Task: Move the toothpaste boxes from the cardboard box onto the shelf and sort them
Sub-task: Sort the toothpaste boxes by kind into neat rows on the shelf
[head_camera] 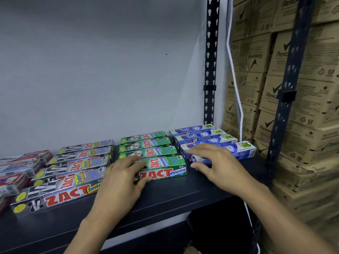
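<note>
On the dark shelf [174, 197] toothpaste boxes lie in rows by kind: silver Zact Smokers boxes [60, 195], green Zact Whitening boxes [146, 143] and blue Safi boxes [198, 133]. My left hand [121, 182] grips the left end of the front green Zact Whitening box [165, 172], fingers over its top and thumb on its front face. My right hand [214, 162] lies over the front blue Safi box [244, 150], fingers spread on top and thumb against its near left end. The cardboard box the toothpaste came from is out of view.
Red and white boxes [20, 165] lie at the far left of the shelf. A black slotted upright [211, 70] stands behind the Safi row, another [291, 88] further right. Stacked Rexona cartons [311, 125] fill the right side. A grey wall backs the shelf.
</note>
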The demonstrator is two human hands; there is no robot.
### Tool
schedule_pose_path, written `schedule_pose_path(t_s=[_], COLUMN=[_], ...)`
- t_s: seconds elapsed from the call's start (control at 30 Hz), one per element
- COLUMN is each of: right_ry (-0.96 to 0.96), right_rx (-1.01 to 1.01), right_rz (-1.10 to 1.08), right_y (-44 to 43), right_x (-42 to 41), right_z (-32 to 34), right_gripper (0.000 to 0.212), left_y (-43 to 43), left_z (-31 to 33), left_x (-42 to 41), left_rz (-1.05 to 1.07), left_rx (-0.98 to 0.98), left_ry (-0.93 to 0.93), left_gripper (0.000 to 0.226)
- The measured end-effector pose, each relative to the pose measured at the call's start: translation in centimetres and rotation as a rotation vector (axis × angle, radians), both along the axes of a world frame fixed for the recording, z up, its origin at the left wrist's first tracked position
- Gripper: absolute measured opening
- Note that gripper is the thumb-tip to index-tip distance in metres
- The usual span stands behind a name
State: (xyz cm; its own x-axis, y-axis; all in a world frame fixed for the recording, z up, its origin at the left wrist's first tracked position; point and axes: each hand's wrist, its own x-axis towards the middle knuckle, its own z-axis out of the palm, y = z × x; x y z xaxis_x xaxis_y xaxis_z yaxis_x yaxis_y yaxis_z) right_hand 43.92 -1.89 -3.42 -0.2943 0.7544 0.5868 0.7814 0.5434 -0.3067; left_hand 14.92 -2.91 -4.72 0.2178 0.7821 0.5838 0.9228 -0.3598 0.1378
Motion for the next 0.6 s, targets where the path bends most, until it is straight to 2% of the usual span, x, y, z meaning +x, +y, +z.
schedule_pose_path(t_s=[0.2,0.4,0.6], right_ry=[-0.122,-0.045,-0.028], right_rx=[-0.018,0.059,0.006], right_rz=[0.002,0.028,0.077], right_y=[0.9,1.7,1.3], right_x=[-5.5,-5.4,-4.9], right_z=[-0.8,-1.8,-1.1], right_gripper=[0.035,0.025,0.028], left_y=[-1.2,-1.5,-2.4], left_z=[-0.1,-0.2,-0.3], left_x=[-1.8,-1.7,-2.3], left_rz=[0.008,-0.024,-0.061], left_rx=[-0.005,0.011,0.013], left_ry=[-0.076,-0.122,-0.122], left_gripper=[0.036,0.035,0.033])
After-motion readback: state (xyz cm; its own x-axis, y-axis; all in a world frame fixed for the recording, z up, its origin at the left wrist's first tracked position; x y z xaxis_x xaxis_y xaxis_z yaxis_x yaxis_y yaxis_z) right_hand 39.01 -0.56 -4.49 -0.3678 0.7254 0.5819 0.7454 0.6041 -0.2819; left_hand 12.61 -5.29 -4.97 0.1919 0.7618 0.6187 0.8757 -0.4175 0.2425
